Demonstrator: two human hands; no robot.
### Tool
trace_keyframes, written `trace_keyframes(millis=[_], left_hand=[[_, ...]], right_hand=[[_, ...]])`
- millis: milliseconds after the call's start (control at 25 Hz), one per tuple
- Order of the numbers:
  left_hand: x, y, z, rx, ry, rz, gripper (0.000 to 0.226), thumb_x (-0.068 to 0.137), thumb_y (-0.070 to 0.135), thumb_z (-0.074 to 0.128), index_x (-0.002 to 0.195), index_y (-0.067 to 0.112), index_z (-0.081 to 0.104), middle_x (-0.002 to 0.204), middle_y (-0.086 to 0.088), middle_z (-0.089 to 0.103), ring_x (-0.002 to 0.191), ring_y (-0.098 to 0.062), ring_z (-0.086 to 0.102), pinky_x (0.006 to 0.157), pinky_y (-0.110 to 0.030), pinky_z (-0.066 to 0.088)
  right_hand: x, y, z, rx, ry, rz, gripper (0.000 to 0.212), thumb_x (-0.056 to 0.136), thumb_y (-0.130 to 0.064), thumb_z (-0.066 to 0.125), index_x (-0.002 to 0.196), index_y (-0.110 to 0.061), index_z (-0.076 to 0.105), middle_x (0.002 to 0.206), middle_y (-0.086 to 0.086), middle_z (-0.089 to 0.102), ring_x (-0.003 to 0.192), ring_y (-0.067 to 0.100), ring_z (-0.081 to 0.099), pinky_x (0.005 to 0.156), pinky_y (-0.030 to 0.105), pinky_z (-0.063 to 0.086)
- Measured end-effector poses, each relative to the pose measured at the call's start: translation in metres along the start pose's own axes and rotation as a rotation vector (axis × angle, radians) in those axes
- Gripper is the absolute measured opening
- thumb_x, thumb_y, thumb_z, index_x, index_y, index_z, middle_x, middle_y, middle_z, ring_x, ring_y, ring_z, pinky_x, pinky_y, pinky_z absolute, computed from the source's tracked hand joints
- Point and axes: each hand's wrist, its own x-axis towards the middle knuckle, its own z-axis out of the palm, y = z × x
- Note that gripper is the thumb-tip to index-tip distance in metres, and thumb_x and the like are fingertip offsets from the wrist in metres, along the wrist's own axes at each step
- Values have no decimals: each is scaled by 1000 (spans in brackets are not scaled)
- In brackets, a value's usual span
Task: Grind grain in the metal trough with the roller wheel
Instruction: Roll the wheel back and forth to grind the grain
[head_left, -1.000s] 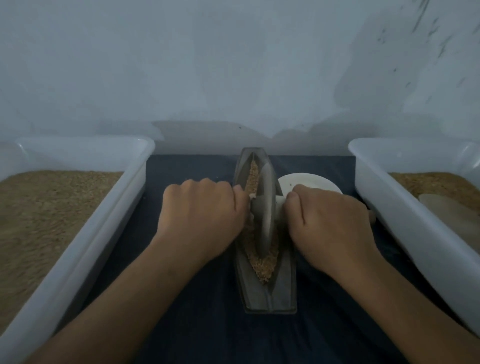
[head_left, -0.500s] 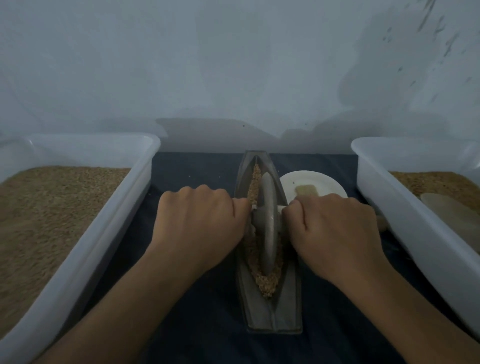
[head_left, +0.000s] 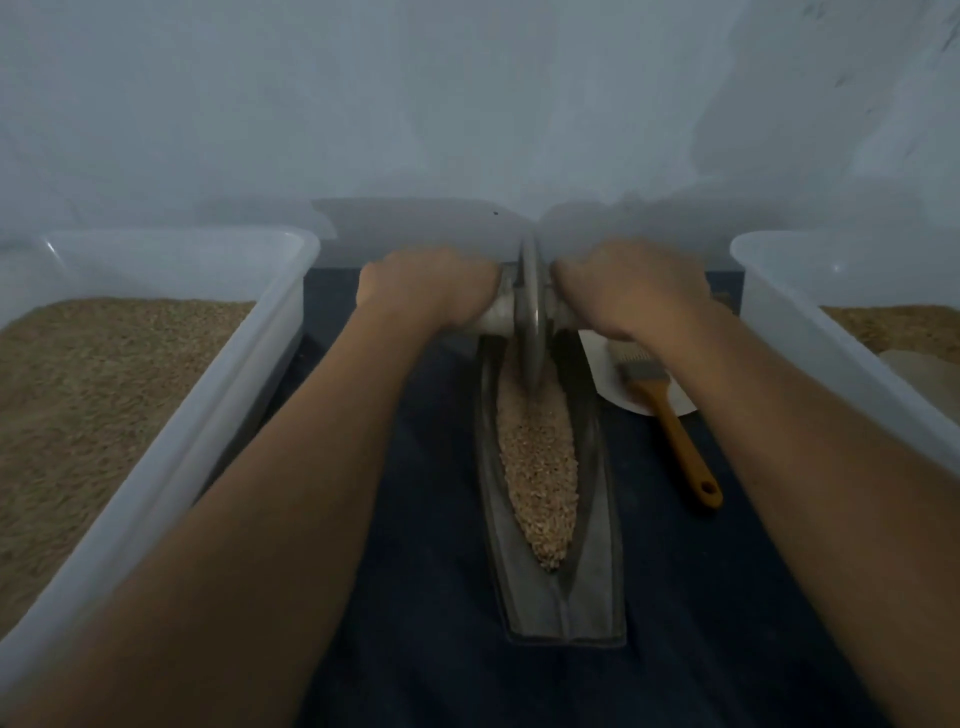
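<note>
A long boat-shaped metal trough (head_left: 597, 587) lies lengthwise on the dark cloth, with tan crushed grain (head_left: 540, 467) filling its groove. The grey roller wheel (head_left: 531, 322) stands upright at the trough's far end. My left hand (head_left: 431, 288) grips the pale axle handle on the wheel's left side. My right hand (head_left: 628, 286) grips the handle on the right side. Both arms are stretched forward. The far tip of the trough is hidden behind the wheel and hands.
A white tub (head_left: 171, 457) of grain stands on the left and another white tub (head_left: 831, 364) on the right. A white plate (head_left: 613, 384) carries a brush with a yellow handle (head_left: 680, 441) right of the trough. A pale wall rises close behind.
Both hands have pushed the wheel from the trough's middle to its far end, uncovering the grain in the near part. The brush and plate, hidden before by my right hand, now show.
</note>
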Motion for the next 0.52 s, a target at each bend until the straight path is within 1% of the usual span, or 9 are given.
trace_keyframes(millis=[80,160,200,240,280,320,360,440,520], left_hand=[[-4,-4,2,54,-33,53,68,85,57,19,131,26,59,143,-13,58,126,-39,55,88,-50,36],[-30,-9,10,164,-25,116,72,80,53,13,127,21,57,127,-16,61,113,-41,58,79,-47,35],[-48,-9,15,226,15,160,68,82,50,11,121,20,57,115,-15,61,103,-40,59,74,-44,34],[-66,-10,17,274,76,201,61,86,47,9,113,18,55,101,-12,58,90,-38,57,67,-40,32],[-82,-9,17,317,147,240,53,88,43,7,103,17,51,88,-8,51,79,-34,52,61,-38,29],[-99,-8,16,361,214,288,43,90,39,8,94,17,45,78,-4,44,69,-29,45,55,-35,25],[-116,-8,15,396,268,336,34,91,36,10,86,17,39,71,-1,39,62,-25,41,51,-33,22],[-141,-12,13,406,332,387,27,93,31,17,78,18,35,61,2,32,50,-18,30,49,-27,19],[-143,-16,14,366,382,418,24,93,28,26,74,17,37,57,3,26,47,-15,17,50,-23,16]], right_hand=[[-1,-3,2,-16,5,-20,55,98,-56,22,75,-21,57,78,5,55,71,24,51,66,36,36],[-24,-7,5,-80,88,-106,56,101,-56,19,65,-24,47,70,5,52,65,25,48,58,33,31],[-41,-9,3,-138,112,-144,57,101,-56,13,65,-25,44,69,4,50,63,25,46,56,33,29],[-57,-10,0,-190,109,-164,59,96,-56,2,67,-26,44,69,4,48,61,24,43,55,33,27],[-74,-12,-2,-221,106,-171,64,88,-54,-8,71,-25,47,70,2,48,60,23,38,54,33,25],[-91,-13,-5,-244,113,-170,68,82,-51,-12,73,-24,50,70,1,48,58,20,34,54,33,23],[-107,-15,-8,-252,133,-163,68,82,-49,-11,71,-23,51,67,0,47,56,18,30,53,33,20],[-131,-18,-14,-208,167,-123,63,88,-49,-4,64,-22,48,60,-2,42,51,14,27,51,32,15],[-131,-19,-17,-198,123,-121,67,85,-49,-6,67,-19,51,60,-2,41,52,14,29,51,32,15]])
